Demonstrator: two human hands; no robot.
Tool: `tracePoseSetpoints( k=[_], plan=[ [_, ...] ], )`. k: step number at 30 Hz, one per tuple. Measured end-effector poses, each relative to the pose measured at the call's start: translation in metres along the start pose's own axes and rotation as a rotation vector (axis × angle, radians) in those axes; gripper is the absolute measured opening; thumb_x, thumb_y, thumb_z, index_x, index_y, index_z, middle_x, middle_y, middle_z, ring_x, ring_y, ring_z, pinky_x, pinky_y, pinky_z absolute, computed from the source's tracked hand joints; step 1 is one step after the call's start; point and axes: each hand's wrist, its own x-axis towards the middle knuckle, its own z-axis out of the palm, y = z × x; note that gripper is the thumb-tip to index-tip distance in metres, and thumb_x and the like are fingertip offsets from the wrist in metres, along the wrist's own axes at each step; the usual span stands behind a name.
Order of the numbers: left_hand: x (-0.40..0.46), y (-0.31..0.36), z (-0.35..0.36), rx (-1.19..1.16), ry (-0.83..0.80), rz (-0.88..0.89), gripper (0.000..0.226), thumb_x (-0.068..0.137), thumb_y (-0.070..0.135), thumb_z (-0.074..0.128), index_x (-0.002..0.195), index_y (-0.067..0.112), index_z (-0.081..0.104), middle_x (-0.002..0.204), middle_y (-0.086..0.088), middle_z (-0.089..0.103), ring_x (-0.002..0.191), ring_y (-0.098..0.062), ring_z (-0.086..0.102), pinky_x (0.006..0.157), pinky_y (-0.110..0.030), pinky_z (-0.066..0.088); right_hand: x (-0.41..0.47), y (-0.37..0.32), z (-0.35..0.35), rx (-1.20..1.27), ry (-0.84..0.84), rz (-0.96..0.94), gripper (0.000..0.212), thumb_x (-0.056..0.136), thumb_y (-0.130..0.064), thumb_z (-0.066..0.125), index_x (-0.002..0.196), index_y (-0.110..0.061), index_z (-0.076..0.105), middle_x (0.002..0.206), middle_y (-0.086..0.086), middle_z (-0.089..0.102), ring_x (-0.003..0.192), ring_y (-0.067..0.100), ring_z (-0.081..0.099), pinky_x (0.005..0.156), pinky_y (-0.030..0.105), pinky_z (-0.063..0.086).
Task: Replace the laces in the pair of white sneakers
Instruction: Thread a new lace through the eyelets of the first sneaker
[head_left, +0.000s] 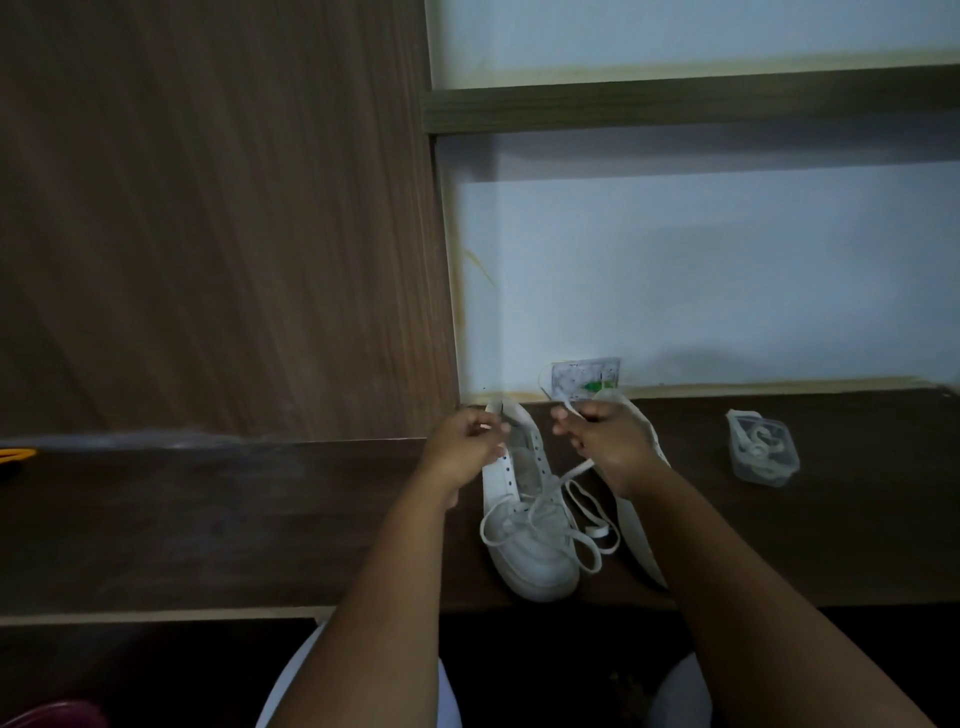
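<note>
Pinching one lace end (496, 410) in the left grip (464, 447) and the other (569, 408) in the right grip (605, 441), both above the white sneaker (524, 540) on the counter (260, 519); second sneaker (636, 525) at 3 o'clock, plastic box (761, 452) farther that way.

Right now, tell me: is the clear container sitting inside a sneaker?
No. The clear container rests on the desk, apart from the sneakers, off to their right.

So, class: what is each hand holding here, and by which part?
Each hand pinches the white lace near one of its ends, above the left sneaker: left hand one end, right hand the other.
</note>
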Motion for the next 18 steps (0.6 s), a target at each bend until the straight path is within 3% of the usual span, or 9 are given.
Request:
tracePoseSetpoints(
  k=[3,6,8,10,13,14,16,18],
  plan=[
    [-0.001,-0.002,0.020,-0.051,-0.073,0.059,0.036,0.086,0.021,0.074,0.120,0.019,0.062,0.106,-0.003,0.067,0.097,-0.015,0.068,0.087,-0.033,0.057,-0.002,0.000,0.004,-0.322,-0.042,-0.158,0.019,0.091,-0.026,0.061,0.084,-0.014,0.074,0.076,0.001,0.072,0.065,0.014,0.062,0.064,0.025,0.049],
    [0.000,-0.003,0.031,-0.098,0.032,0.127,0.009,0.087,0.008,0.071,0.091,0.016,0.072,0.086,-0.002,0.073,0.080,-0.014,0.070,0.088,-0.039,0.057,-0.007,-0.003,0.008,-0.504,-0.111,-0.270,0.022,0.091,-0.024,0.061,0.081,-0.011,0.076,0.073,0.001,0.071,0.057,0.002,0.057,0.056,0.012,0.043],
    [0.000,-0.005,0.032,-0.108,0.049,0.121,0.017,0.085,-0.001,0.070,0.078,0.014,0.072,0.074,-0.002,0.073,0.071,-0.014,0.069,0.081,-0.035,0.057,-0.006,-0.002,0.008,-0.515,-0.139,-0.298,0.015,0.088,-0.022,0.064,0.090,-0.015,0.076,0.081,-0.002,0.073,0.069,0.000,0.062,0.068,0.015,0.048],
    [0.000,-0.006,0.032,-0.074,0.028,0.125,0.016,0.083,-0.002,0.072,0.077,0.014,0.072,0.073,-0.003,0.072,0.068,-0.013,0.068,0.072,-0.028,0.056,-0.007,0.000,0.005,-0.436,-0.208,-0.279,0.021,0.084,-0.024,0.069,0.104,-0.020,0.073,0.096,-0.005,0.073,0.089,0.006,0.067,0.082,0.024,0.054],
    [-0.001,-0.002,0.032,-0.064,0.059,0.107,0.014,0.081,0.004,0.077,0.082,0.010,0.064,0.072,-0.004,0.071,0.061,-0.009,0.065,0.059,-0.020,0.053,-0.009,0.003,0.002,-0.257,-0.263,-0.267,0.018,0.082,-0.018,0.073,0.100,-0.021,0.074,0.091,-0.001,0.075,0.089,0.027,0.069,0.082,0.041,0.057],
    [0.000,-0.001,0.031,-0.080,0.076,0.091,0.017,0.080,0.006,0.078,0.082,0.009,0.061,0.072,-0.005,0.071,0.060,-0.010,0.065,0.058,-0.020,0.053,-0.009,0.003,0.000,-0.247,-0.249,-0.280,0.013,0.083,-0.018,0.073,0.095,-0.019,0.076,0.087,0.000,0.075,0.088,0.027,0.069,0.078,0.040,0.057],
    [0.002,0.000,0.028,-0.121,0.108,0.047,0.019,0.082,0.009,0.077,0.080,0.009,0.058,0.074,-0.006,0.071,0.062,-0.014,0.066,0.058,-0.021,0.055,-0.007,0.004,-0.003,-0.255,-0.217,-0.285,0.011,0.085,-0.021,0.070,0.093,-0.017,0.076,0.086,-0.004,0.075,0.085,0.011,0.070,0.077,0.025,0.054],
    [0.007,-0.003,0.022,-0.092,0.157,-0.009,0.014,0.086,0.009,0.072,0.079,0.010,0.061,0.076,-0.007,0.070,0.067,-0.016,0.067,0.059,-0.021,0.056,-0.001,0.010,-0.007,-0.352,-0.148,-0.255,0.011,0.087,-0.025,0.068,0.094,-0.019,0.075,0.086,-0.009,0.073,0.084,0.007,0.067,0.080,0.023,0.052]
  ],
)
